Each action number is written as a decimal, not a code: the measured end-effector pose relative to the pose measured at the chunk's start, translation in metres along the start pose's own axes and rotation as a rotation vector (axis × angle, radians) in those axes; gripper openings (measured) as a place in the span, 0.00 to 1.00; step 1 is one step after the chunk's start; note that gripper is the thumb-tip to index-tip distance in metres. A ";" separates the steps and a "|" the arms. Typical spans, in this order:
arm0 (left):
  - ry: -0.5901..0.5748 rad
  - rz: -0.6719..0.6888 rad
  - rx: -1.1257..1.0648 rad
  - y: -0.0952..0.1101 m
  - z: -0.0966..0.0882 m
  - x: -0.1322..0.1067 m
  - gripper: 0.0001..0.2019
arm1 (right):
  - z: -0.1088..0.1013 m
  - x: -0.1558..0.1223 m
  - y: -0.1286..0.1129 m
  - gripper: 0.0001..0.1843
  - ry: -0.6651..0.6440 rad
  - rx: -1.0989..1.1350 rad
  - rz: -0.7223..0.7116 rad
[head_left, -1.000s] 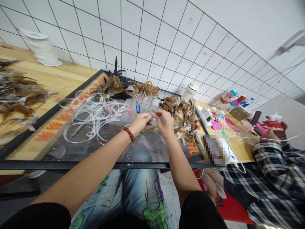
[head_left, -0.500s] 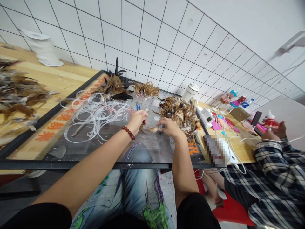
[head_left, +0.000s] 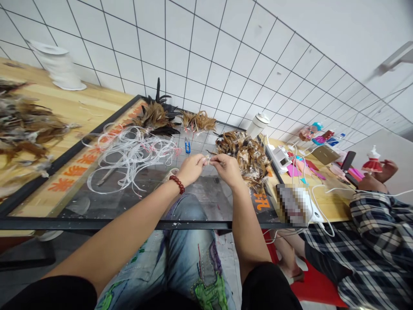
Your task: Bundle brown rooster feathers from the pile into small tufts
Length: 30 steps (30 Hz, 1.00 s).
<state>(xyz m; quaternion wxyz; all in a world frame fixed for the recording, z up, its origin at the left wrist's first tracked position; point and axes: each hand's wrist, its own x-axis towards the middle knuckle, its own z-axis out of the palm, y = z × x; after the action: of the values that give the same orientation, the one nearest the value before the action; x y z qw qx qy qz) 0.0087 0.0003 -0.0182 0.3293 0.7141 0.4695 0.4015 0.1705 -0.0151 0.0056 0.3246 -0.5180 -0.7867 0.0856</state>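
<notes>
Fingers pinched, my left hand (head_left: 192, 168) and my right hand (head_left: 228, 168) meet over the dark glass-topped board. Between their fingertips is the pale base of feathers (head_left: 208, 159), mostly hidden by the fingers. Just beyond my right hand lies a heap of brown and cream feathers (head_left: 243, 157). Beyond my left hand is a small blue tool (head_left: 187, 146), perhaps thread snips. A loose tangle of white ribbon or tubing (head_left: 125, 155) spreads to the left. Bundles of brown feathers (head_left: 197, 121) and darker feathers (head_left: 156, 114) sit at the back.
A white lidded cup (head_left: 257, 125) stands behind the heap. Cables and a white power strip (head_left: 314, 211) lie right. There, a person in a plaid sleeve (head_left: 371, 206) has hands by a small red-skirted figure (head_left: 372, 163). More feathers (head_left: 26, 125) and a white spool (head_left: 58, 66) are left.
My right hand has moved left from beside the heap with a feather, and my left hand slightly right; their fingertips now meet. The co-worker's hands shifted around the red-skirted figure.
</notes>
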 end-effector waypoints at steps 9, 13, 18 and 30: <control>0.166 0.040 -0.276 0.002 -0.001 0.002 0.10 | 0.003 0.002 0.009 0.13 -0.030 0.492 0.260; 0.136 0.060 -0.320 0.006 -0.002 0.000 0.10 | 0.001 0.003 0.005 0.11 -0.009 0.542 0.223; 0.212 0.030 -0.279 0.002 -0.002 0.003 0.11 | -0.002 0.001 0.001 0.08 0.070 0.177 0.127; 0.033 0.015 -0.297 0.003 0.000 0.000 0.16 | 0.006 -0.001 -0.014 0.12 0.081 -0.289 -0.098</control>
<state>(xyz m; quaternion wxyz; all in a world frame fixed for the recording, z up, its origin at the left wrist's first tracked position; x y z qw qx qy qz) 0.0100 -0.0009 -0.0158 0.4206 0.6543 0.4049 0.4807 0.1562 -0.0211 0.0067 0.2819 -0.5235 -0.8013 -0.0654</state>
